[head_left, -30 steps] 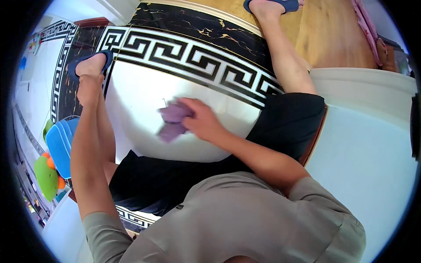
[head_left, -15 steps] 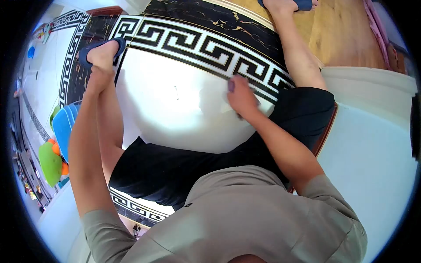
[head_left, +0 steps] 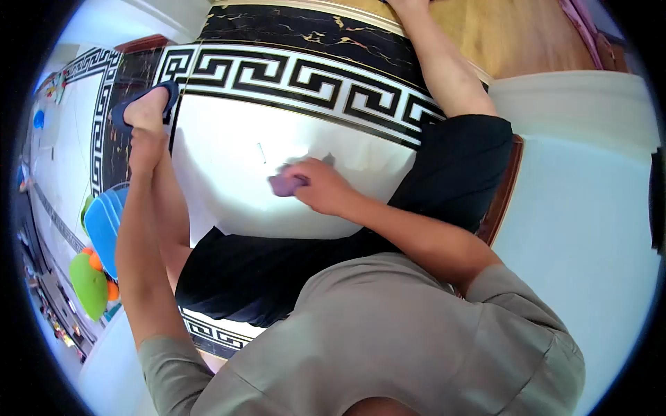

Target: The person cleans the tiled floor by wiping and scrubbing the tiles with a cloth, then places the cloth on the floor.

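My right hand (head_left: 322, 186) is closed around a bunched purple cloth (head_left: 286, 183), low over the glossy white floor tile (head_left: 229, 132). Part of the cloth is blurred, so I cannot tell how much of it presses on the tile. A thin pale strip (head_left: 261, 153), perhaps a mark or a reflection, shows on the tile just beyond the cloth. My left hand (head_left: 147, 149) is wrapped round my left ankle, above a dark blue slipper (head_left: 168, 104); some of its fingers are hidden.
A black-and-white key-pattern border (head_left: 312, 80) crosses the floor ahead. Beyond the black marble strip (head_left: 277, 22) lies a wooden floor (head_left: 479, 35). On the left stand a blue plastic seat (head_left: 105, 222) and a green-and-orange toy (head_left: 89, 286). A white panel (head_left: 576, 208) flanks my right side.
My right hand has swept left and nearer to me across the tile with the purple cloth. My left hand stays at the ankle. The view has shifted slightly.
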A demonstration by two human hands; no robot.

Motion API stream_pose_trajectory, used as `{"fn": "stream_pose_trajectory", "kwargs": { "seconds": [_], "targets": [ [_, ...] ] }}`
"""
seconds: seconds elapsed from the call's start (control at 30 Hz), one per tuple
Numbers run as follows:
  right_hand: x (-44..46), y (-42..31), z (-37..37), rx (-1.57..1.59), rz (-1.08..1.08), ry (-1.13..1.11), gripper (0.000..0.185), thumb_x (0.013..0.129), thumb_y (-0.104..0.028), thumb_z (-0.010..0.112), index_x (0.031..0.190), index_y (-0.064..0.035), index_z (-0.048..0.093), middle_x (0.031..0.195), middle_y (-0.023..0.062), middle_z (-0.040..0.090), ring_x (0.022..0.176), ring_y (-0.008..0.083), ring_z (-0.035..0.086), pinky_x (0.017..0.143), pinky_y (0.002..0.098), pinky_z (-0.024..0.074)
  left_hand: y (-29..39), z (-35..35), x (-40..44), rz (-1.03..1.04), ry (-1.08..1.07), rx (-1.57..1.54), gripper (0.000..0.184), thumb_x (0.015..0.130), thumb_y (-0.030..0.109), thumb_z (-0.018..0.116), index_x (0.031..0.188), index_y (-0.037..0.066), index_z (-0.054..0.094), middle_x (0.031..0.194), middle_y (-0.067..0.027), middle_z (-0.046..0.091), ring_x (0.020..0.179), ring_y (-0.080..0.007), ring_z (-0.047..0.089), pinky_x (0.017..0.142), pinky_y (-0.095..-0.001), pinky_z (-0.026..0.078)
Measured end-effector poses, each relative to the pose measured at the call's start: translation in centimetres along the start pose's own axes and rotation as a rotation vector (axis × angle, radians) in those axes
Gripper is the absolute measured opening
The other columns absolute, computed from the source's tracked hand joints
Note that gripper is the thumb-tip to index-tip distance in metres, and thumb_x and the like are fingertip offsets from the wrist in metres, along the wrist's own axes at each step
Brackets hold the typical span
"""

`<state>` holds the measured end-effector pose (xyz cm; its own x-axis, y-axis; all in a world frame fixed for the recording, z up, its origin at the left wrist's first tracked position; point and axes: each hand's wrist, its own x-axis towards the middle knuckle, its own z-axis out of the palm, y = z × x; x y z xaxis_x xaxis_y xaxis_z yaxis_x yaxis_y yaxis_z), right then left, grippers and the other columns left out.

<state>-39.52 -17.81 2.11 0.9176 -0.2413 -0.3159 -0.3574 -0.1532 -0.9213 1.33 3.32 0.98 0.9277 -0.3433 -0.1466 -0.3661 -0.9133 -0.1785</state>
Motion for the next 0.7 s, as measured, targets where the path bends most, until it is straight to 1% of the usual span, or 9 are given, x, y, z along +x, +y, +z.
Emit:
{"fn": "stream_pose_trajectory", "kwargs": {
  "seconds": [0.03, 0.07, 0.1, 0.13, 0.17, 0.23, 0.27, 0.47, 0.7],
  "targets": [
    [-1.5, 1.2, -0.4, 0.034, 0.076, -0.023, 0.038, 0.080, -0.007, 0.064, 0.118, -0.0097, 0.068, 0.109, 0.0167, 0.061, 0.094, 0.0310, 0.064, 0.080, 0.0388, 0.0534, 0.5, -0.9, -1.0, -0.002, 0.013, 0.007, 0.082, 0.084, 0.047, 0.068, 0.131, -0.014, 0.039, 0.126, -0.0372, 0.057, 0.115, -0.0463, 0.062, 0.097, -0.0512, 0.053],
    [-3.2, 2.6, -0.6, 0.034, 0.079, 0.020, 0.041, 0.079, -0.007, 0.064, 0.120, -0.0092, 0.067, 0.107, 0.0160, 0.060, 0.093, 0.0295, 0.064, 0.078, 0.0375, 0.0538, 1.8, -2.2, -2.6, 0.014, 0.091, 0.122, 0.081, 0.083, 0.052, 0.074, 0.124, -0.013, 0.047, 0.118, -0.0286, 0.065, 0.107, -0.0407, 0.067, 0.091, -0.0471, 0.055],
    [-4.7, 3.6, -1.1, 0.038, 0.079, 0.067, 0.044, 0.078, -0.006, 0.064, 0.122, -0.0087, 0.067, 0.106, 0.0154, 0.060, 0.093, 0.0279, 0.064, 0.077, 0.0362, 0.0541, -0.5, 2.2, -1.6, 0.144, 0.372, 0.275, 0.083, 0.079, 0.050, 0.078, 0.125, -0.013, 0.048, 0.119, -0.0274, 0.064, 0.105, -0.0393, 0.067, 0.089, -0.0447, 0.057],
    [-5.6, 4.0, -2.1, 0.006, 0.114, 0.058, 0.045, 0.078, -0.005, 0.064, 0.122, -0.0071, 0.066, 0.107, 0.0153, 0.061, 0.094, 0.0283, 0.064, 0.080, 0.0366, 0.0539, 3.5, -2.5, -5.1, 0.093, 0.190, 0.305, 0.081, 0.081, 0.043, 0.078, 0.133, -0.009, 0.046, 0.128, -0.0240, 0.059, 0.113, -0.0382, 0.062, 0.094, -0.0445, 0.054],
    [-6.2, 4.2, -2.7, -0.026, 0.153, 0.050, 0.045, 0.077, -0.005, 0.064, 0.122, -0.0056, 0.065, 0.108, 0.0153, 0.061, 0.095, 0.0288, 0.064, 0.083, 0.0370, 0.0536, 4.9, -2.3, -6.6, 0.166, 0.217, 0.240, 0.079, 0.081, 0.037, 0.080, 0.140, -0.002, 0.045, 0.138, -0.0200, 0.052, 0.127, -0.0388, 0.052, 0.104, -0.0491, 0.046],
    [-5.8, 4.6, -3.4, -0.111, 0.189, 0.040, 0.045, 0.080, -0.009, 0.064, 0.125, -0.0052, 0.064, 0.112, 0.0190, 0.061, 0.105, 0.0349, 0.062, 0.093, 0.0405, 0.0499, 10.6, -2.9, -10.4, 0.436, 0.199, 0.252, 0.078, 0.090, 0.053, 0.062, 0.150, 0.007, 0.045, 0.156, -0.0152, 0.042, 0.148, -0.0335, 0.032, 0.113, -0.0664, 0.027],
    [-5.3, 4.7, -3.3, -0.157, 0.210, 0.038, 0.046, 0.081, -0.010, 0.063, 0.126, -0.0050, 0.063, 0.115, 0.0209, 0.061, 0.109, 0.0380, 0.060, 0.098, 0.0423, 0.0480, 12.5, 1.3, -10.8, 0.451, 0.197, 0.068, 0.079, 0.091, 0.054, 0.061, 0.152, 0.008, 0.042, 0.159, -0.0165, 0.037, 0.151, -0.0330, 0.026, 0.114, -0.0698, 0.022],
    [-3.8, 4.0, -2.6, -0.182, 0.147, -0.054, 0.041, 0.081, -0.010, 0.063, 0.121, -0.0034, 0.063, 0.114, 0.0223, 0.061, 0.105, 0.0411, 0.061, 0.095, 0.0444, 0.0493, 26.4, 2.5, -16.1, 0.495, 0.116, -0.237, 0.087, 0.093, 0.061, 0.057, 0.153, 0.002, 0.036, 0.162, -0.0188, 0.029, 0.152, -0.0342, 0.025, 0.117, -0.0663, 0.019],
    [-4.2, 5.1, -2.8, -0.245, 0.071, -0.142, 0.043, 0.082, -0.010, 0.064, 0.125, -0.0041, 0.061, 0.115, 0.0255, 0.063, 0.111, 0.0440, 0.060, 0.097, 0.0460, 0.0488, 26.1, 2.4, -20.5, 0.522, -0.085, -0.195, 0.099, 0.090, 0.063, 0.059, 0.157, -0.002, 0.026, 0.168, -0.0185, 0.013, 0.156, -0.0304, 0.012, 0.120, -0.0642, 0.011]
  ]
}}
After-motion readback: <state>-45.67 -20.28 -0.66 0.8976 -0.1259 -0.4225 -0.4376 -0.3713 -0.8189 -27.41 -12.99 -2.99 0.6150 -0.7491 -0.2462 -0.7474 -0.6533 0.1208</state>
